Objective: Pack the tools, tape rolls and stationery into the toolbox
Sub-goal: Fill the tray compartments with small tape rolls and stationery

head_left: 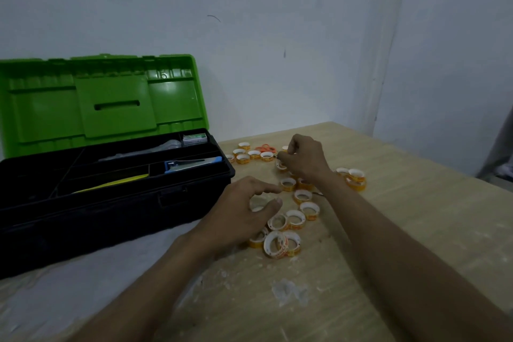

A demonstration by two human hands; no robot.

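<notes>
A pale, blue-grey plastered wall (249, 36) meets a second wall (458, 64) at a projecting vertical corner strip (380, 64) in a dimly, evenly lit room. A thin curved dark mark (213, 18) and a short dark streak (284, 53) mar the plaster. In front stands a light wood-grain table (402, 230), its near surface smeared with whitish patches (288, 290).

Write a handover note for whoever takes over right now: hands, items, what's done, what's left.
Left hand: thumb and forefinger curve round a pale tape roll; grip unclear.
Right hand: pinches a second roll.
Toolbox: open, lid up.
Done: stapler and staple box sit in its tray.
Left: loose tape rolls and orange scissors on the table.
</notes>
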